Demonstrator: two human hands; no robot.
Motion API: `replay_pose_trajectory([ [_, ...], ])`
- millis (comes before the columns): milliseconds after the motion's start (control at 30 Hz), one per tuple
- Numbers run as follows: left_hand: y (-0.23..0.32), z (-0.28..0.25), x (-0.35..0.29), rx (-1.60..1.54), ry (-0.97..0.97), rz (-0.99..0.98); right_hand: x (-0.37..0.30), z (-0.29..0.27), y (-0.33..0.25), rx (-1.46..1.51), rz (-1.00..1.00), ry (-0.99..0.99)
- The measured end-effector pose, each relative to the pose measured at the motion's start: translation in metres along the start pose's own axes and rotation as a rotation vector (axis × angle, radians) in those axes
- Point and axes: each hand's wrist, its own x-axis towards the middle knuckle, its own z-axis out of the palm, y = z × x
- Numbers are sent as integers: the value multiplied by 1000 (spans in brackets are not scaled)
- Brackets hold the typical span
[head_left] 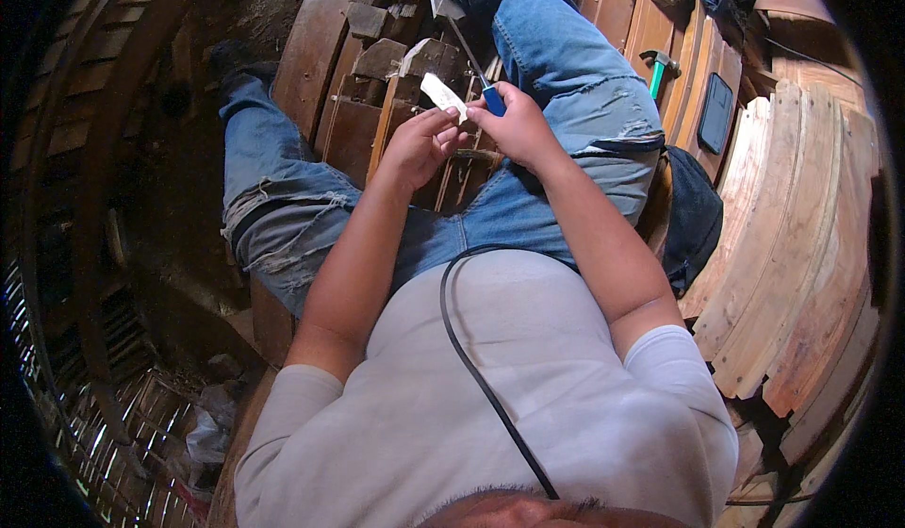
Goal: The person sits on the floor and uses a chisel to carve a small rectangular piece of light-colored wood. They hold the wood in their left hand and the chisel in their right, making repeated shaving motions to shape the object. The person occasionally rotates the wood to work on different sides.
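Note:
A small pale, flat piece (441, 92) is held between the fingertips of my left hand (424, 148), and the fingers of my right hand (520, 130) meet it at its lower end. Whether it is wood or folded paper I cannot tell. My right hand is also closed around the blue handle of a screwdriver-like tool (492, 101). Its long thin metal shaft points away from me, toward a grey flat shape (445, 4); I cannot tell whether that shape belongs to the tool. Both hands are above the planks between my legs.
Below my hands are brown boards (351, 123) with several rough wood blocks (381, 58). To the right lie a green-handled hammer (657, 74), a dark phone (715, 113) and dark cloth (693, 212). Pale slatted planks (782, 217) rise at far right. A black cable (452, 325) crosses my shirt.

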Motion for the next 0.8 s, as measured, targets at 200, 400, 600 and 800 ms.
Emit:
replay_pose_trajectory([
  [200, 1, -4, 2, -84, 73, -74, -40, -37, -47, -9, 191, -142],
  [400, -2, -8, 10, -124, 68, -80, -94, -60, -56, -123, 237, -344],
  [600, 0, -2, 10, -91, 80, -45, -99, -58, -51, -254, 142, -306],
  [800, -2, -2, 15, -131, 57, -37, -98, -60, -54, -219, 205, -341],
])
